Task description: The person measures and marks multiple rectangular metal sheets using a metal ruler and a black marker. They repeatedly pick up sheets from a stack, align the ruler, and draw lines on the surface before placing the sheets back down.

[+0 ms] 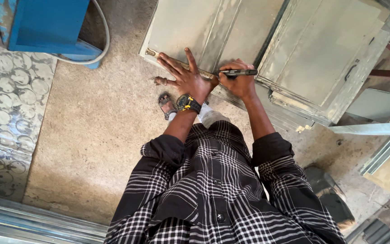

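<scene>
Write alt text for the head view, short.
Seen from above, a person's left hand presses a ruler flat on a grey metal panel while the right hand holds a black marker against it.

Left hand (pixel 187 77) flat on a ruler (pixel 177 63) atop a metal panel (pixel 213 31); right hand (pixel 239 82) beside it, holding a marker (pixel 239 72).

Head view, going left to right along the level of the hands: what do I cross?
Patterned floor sheet → bare concrete floor → left hand pressing a ruler → right hand holding a black marker → grey metal door panel.
</scene>
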